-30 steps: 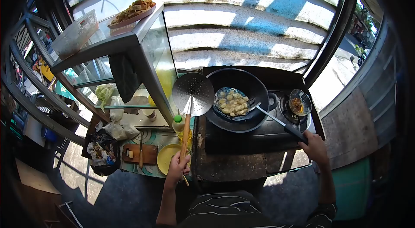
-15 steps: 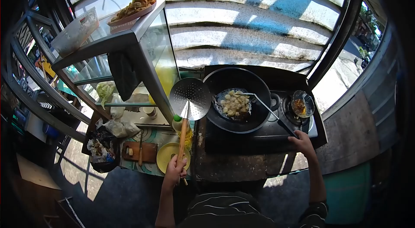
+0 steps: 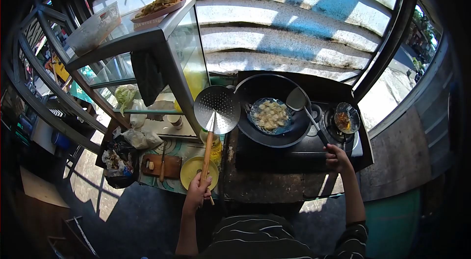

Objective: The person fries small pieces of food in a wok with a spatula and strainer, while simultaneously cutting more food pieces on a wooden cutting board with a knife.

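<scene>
My left hand (image 3: 197, 192) is wrapped round the wooden handle of a perforated skimmer (image 3: 216, 107), whose round head is beside the wok's left rim. With my right hand (image 3: 337, 159) I grip the black handle of a metal spatula (image 3: 296, 99). Its blade is over the right inner side of the black wok (image 3: 260, 139), apart from the food. Pale chunks of food (image 3: 270, 115) lie in bubbling oil in the middle of the wok, which stands on the stove (image 3: 265, 157).
A glass bowl (image 3: 346, 117) sits on the stove's right side. To the left are a yellow plate (image 3: 189, 173), an oil bottle (image 3: 216, 152), a cutting board with a knife (image 3: 171, 167), a black bag (image 3: 120, 181) and a glass cabinet (image 3: 176, 65).
The spatula blade has left the food and moved right, up to the wok's side. My right hand has shifted slightly left. The whole view has shifted a little; the skimmer stays beside the wok.
</scene>
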Tool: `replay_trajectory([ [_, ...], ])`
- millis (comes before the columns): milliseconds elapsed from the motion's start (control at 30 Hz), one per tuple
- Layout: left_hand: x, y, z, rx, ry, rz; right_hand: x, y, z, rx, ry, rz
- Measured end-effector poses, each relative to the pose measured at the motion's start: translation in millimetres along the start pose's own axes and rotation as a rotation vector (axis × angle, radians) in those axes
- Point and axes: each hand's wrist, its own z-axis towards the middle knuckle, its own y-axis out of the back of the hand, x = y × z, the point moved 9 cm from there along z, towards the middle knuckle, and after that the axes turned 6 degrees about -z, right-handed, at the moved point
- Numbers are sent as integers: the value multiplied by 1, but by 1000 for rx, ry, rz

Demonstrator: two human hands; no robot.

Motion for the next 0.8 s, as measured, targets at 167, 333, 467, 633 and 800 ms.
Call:
replay_trajectory([
  [167,2,2,-4,-7,8,-5,-20,-19,-2,65,-60,46],
  [333,5,2,-4,-17,30,12,-33,-46,-19,114,-148,-56],
  [467,3,-3,-2,-22,18,-6,-20,-59,-39,84,-60,-393],
  [633,3,-8,1,2,20,4,5,-54,-56,-17,121,-700],
  [800,4,-19,6,53,-9,-10,30,-49,-63,-100,173,-654],
])
